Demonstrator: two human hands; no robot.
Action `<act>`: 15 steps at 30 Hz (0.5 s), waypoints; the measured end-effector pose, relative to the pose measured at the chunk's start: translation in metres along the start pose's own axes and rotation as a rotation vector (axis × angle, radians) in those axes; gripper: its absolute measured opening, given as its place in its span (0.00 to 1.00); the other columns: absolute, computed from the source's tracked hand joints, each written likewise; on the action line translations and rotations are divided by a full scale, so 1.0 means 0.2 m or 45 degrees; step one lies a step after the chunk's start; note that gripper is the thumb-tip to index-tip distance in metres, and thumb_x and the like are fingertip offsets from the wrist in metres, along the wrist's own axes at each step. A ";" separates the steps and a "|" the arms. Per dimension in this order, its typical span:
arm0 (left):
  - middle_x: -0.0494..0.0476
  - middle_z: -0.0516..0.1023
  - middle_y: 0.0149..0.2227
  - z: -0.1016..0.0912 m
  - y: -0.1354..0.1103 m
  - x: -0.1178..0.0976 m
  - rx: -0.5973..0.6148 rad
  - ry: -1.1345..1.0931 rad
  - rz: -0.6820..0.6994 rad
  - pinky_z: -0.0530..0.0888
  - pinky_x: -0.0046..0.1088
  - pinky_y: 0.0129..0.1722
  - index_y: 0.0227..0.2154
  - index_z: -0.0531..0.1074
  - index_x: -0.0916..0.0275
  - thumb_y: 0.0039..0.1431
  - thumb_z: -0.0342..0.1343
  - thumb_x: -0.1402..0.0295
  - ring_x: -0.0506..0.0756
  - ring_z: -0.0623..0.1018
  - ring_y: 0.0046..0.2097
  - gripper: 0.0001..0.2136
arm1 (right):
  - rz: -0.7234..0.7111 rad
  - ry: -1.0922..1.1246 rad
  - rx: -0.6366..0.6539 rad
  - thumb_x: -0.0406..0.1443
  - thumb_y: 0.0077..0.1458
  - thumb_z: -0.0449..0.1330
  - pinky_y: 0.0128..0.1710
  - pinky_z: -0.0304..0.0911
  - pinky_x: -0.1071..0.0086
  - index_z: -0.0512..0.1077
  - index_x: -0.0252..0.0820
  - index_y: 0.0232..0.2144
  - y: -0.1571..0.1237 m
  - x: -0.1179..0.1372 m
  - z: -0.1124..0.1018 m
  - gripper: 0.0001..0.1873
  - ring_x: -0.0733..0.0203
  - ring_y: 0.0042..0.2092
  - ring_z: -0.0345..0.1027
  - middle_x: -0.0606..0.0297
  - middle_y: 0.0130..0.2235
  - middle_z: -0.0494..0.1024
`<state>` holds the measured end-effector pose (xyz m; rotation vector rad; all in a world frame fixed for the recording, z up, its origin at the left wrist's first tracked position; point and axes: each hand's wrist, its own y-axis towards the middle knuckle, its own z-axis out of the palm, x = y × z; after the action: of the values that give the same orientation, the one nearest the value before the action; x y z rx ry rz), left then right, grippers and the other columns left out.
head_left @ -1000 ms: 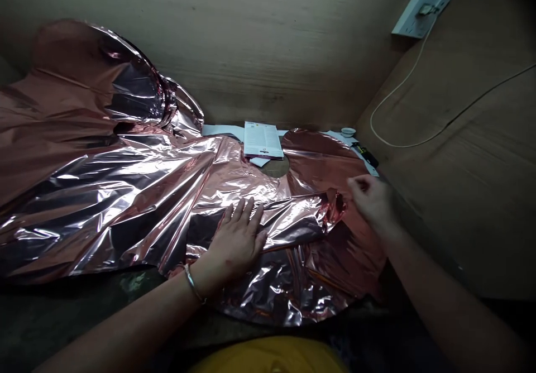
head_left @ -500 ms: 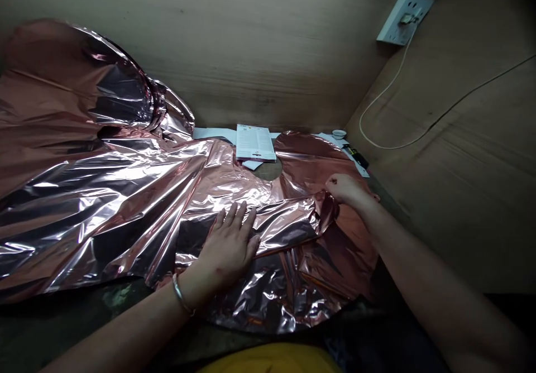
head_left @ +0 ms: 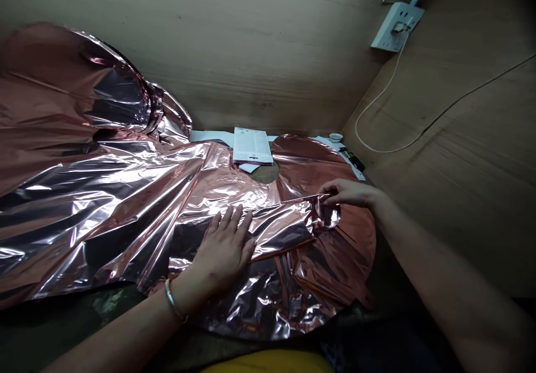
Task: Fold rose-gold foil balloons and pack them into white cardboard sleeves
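A large rose-gold foil balloon (head_left: 125,194) lies crumpled and partly puffed up across the surface, with a rounded lobe at the far left. My left hand (head_left: 224,247) rests flat on the foil, fingers spread, pressing a long folded flap (head_left: 276,230). My right hand (head_left: 347,192) pinches the flap's crinkled end (head_left: 329,212) between fingers and thumb. A second round lobe of the balloon (head_left: 330,256) spreads beneath that end.
A white booklet or card package (head_left: 250,146) lies behind the foil against a wooden wall panel (head_left: 234,43). Farther right are a small white dish (head_left: 335,137), a dark tool (head_left: 352,159) and a wall socket (head_left: 396,27) with a white cable (head_left: 377,105).
My right hand has moved from hovering over the crinkled flap end to pinching it, and that end now lies flatter. My left hand stays on the foil.
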<state>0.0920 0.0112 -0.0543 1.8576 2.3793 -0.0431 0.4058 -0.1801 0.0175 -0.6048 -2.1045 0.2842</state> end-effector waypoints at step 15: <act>0.63 0.54 0.67 -0.01 0.00 -0.01 -0.020 -0.007 -0.012 0.53 0.49 0.65 0.66 0.53 0.61 0.67 0.41 0.56 0.65 0.52 0.68 0.28 | -0.152 -0.515 -0.215 0.30 0.44 0.56 0.31 0.59 0.70 0.69 0.40 0.27 0.00 -0.02 0.06 0.04 0.61 0.31 0.66 0.65 0.29 0.73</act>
<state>0.0930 0.0104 -0.0530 1.8377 2.3779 -0.0301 0.3983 -0.1830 0.0083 -0.5500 -2.5639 0.1718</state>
